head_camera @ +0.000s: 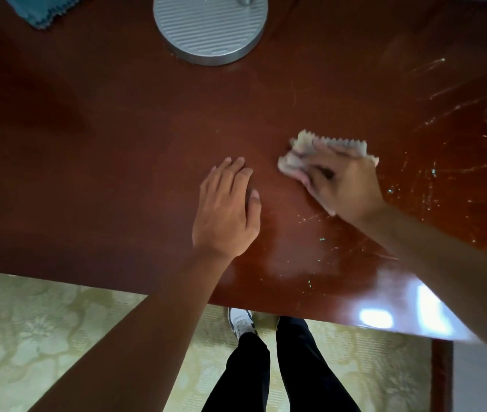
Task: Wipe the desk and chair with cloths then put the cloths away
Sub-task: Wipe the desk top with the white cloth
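round ribbed grey lamp base [210, 25] at desk's far edge | pale floral carpet [43, 328] below

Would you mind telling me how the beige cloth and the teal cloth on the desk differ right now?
The beige cloth is bunched under the right hand, which grips it near the middle of the desk; the teal cloth lies untouched at the far left edge, partly out of frame. The beige one is pale, the teal one dark. Both have zigzag-cut edges.
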